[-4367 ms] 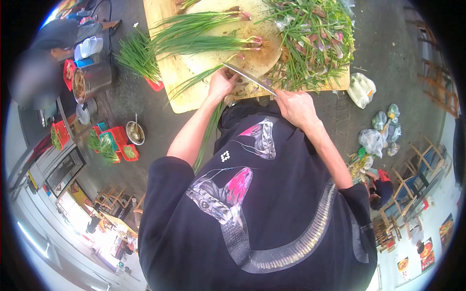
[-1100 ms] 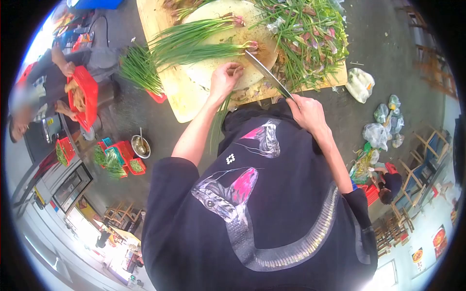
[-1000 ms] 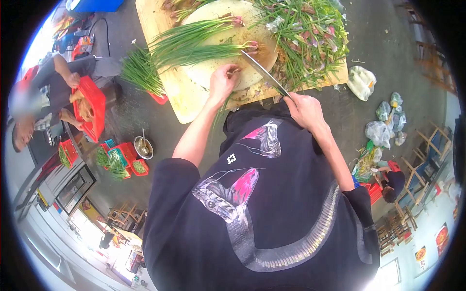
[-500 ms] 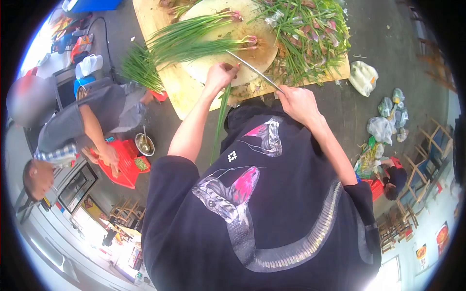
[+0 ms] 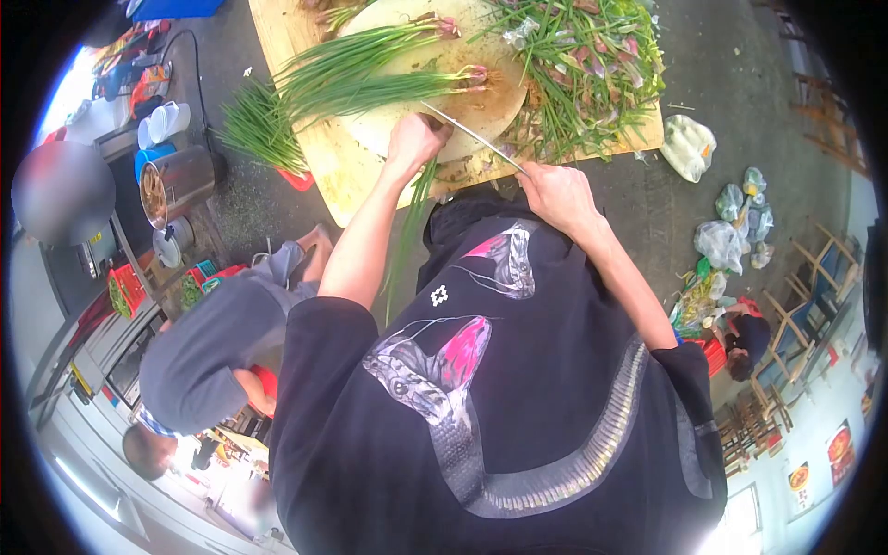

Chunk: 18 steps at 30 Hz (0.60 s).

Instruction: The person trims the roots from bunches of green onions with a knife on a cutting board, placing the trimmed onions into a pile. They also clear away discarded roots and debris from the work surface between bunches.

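Note:
At the near edge of the round cutting board [image 5: 379, 136], my left hand [image 5: 418, 141] is closed on a green onion [image 5: 407, 222], whose long leaves hang down toward my shirt. My right hand [image 5: 561, 196] grips the handle end of a knife [image 5: 474, 136]; its blade points up and left, with the tip near my left fingers. Two bunches of green onions [image 5: 370, 57] with reddish bulbs lie across the board. A heap of cut leaves and peelings [image 5: 592, 74] covers the right side of the wooden table [image 5: 338, 190].
More green onions [image 5: 259, 128] stick out past the table's left side. A person in grey [image 5: 217, 342] bends over at the left, near a metal pot [image 5: 180, 185]. Plastic bags [image 5: 721, 245] and a white bag [image 5: 688, 148] lie on the right floor. Another person [image 5: 747, 335] is farther right.
The person in grey has moved down and toward the right, and the red basket and bowl there have left view. The hanging leaves have swung slightly left. My hands have barely moved.

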### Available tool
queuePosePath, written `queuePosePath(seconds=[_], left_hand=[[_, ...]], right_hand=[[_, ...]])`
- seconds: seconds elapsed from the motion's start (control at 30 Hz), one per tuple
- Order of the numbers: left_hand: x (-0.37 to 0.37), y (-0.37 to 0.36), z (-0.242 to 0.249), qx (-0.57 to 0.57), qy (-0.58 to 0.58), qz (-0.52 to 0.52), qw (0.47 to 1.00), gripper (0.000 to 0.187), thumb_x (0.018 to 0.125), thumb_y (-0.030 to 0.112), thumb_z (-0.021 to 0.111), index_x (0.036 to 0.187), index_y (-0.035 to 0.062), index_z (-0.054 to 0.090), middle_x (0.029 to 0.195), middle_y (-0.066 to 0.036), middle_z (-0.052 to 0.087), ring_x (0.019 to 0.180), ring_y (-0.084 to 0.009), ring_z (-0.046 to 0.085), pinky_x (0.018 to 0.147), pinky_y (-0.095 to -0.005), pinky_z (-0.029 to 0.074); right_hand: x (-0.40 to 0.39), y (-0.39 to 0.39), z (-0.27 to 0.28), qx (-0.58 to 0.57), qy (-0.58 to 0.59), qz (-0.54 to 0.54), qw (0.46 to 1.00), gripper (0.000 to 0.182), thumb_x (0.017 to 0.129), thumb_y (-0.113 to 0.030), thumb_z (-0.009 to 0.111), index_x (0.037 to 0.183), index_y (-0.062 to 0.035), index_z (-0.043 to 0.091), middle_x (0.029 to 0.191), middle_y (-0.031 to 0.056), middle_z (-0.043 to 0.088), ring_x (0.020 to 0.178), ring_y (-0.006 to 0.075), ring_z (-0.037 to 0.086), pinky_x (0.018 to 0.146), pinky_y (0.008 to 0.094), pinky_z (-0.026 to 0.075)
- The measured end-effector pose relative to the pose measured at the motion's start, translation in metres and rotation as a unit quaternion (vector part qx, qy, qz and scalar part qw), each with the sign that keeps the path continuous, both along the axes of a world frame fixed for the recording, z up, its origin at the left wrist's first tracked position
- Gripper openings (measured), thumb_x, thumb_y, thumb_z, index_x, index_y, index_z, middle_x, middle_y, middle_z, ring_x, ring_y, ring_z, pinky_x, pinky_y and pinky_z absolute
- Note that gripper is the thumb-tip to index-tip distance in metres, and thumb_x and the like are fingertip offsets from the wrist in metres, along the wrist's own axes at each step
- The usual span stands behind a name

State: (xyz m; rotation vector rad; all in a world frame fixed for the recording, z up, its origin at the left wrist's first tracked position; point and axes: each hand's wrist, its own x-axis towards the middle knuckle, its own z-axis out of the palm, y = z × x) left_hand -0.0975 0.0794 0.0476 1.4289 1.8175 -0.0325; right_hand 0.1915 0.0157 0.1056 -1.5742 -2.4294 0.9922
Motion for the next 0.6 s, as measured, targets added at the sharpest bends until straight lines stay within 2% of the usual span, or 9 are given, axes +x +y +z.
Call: queuePosePath(seconds=[0.1, 0.2, 0.3, 0.4, 0.6], left_hand=[[-0.001, 0.000, -0.001, -0.001, -0.015, 0.002, 1.000, 0.041, 0.089, 0.047, 0.075, 0.100, 0.0077, 0.084, 0.089, -0.021, 0.078, 0.092, -0.0411, 0.076, 0.086, -0.0481, 0.059], [0.001, 0.003, -0.010, 0.028, 0.022, -0.039, 0.999, 0.039, 0.091, 0.046, 0.073, 0.099, 0.0091, 0.083, 0.089, -0.021, 0.078, 0.091, -0.0422, 0.075, 0.083, -0.0486, 0.059], [-0.001, -0.002, -0.011, 0.061, -0.008, -0.041, 0.997, 0.045, 0.095, 0.052, 0.069, 0.085, 0.0105, 0.082, 0.073, -0.009, 0.075, 0.076, -0.0308, 0.075, 0.073, -0.0448, 0.057], [0.001, -0.001, -0.001, 0.042, -0.024, -0.027, 0.998, 0.038, 0.094, 0.045, 0.071, 0.097, 0.0082, 0.082, 0.087, -0.020, 0.077, 0.087, -0.0423, 0.074, 0.078, -0.0502, 0.057], [-0.001, -0.001, -0.007, 0.028, -0.031, -0.005, 0.999, 0.037, 0.089, 0.042, 0.074, 0.096, 0.0069, 0.083, 0.081, -0.020, 0.076, 0.083, -0.0400, 0.075, 0.078, -0.0485, 0.057]], right_hand=[[-0.001, -0.003, 0.002, 0.022, -0.003, 0.005, 1.000, 0.025, 0.102, -0.027, 0.063, 0.094, -0.0041, 0.067, 0.076, 0.0197, 0.072, 0.074, 0.0403, 0.074, 0.066, 0.0519, 0.058], [-0.002, -0.005, 0.003, 0.044, -0.001, 0.015, 0.999, 0.020, 0.101, -0.024, 0.063, 0.095, -0.0048, 0.066, 0.075, 0.0182, 0.072, 0.073, 0.0392, 0.074, 0.065, 0.0516, 0.058], [-0.003, -0.012, -0.003, 0.037, -0.011, 0.011, 0.999, 0.017, 0.100, -0.021, 0.062, 0.095, -0.0052, 0.066, 0.076, 0.0176, 0.072, 0.073, 0.0385, 0.074, 0.065, 0.0512, 0.059], [-0.002, -0.010, -0.002, 0.049, -0.018, 0.006, 0.999, 0.015, 0.100, -0.020, 0.062, 0.095, -0.0053, 0.065, 0.077, 0.0173, 0.072, 0.073, 0.0381, 0.074, 0.064, 0.0511, 0.059], [-0.001, -0.011, -0.002, 0.042, -0.005, 0.007, 0.999, 0.015, 0.099, -0.018, 0.061, 0.094, -0.0053, 0.065, 0.078, 0.0171, 0.073, 0.072, 0.0386, 0.074, 0.064, 0.0518, 0.058]])
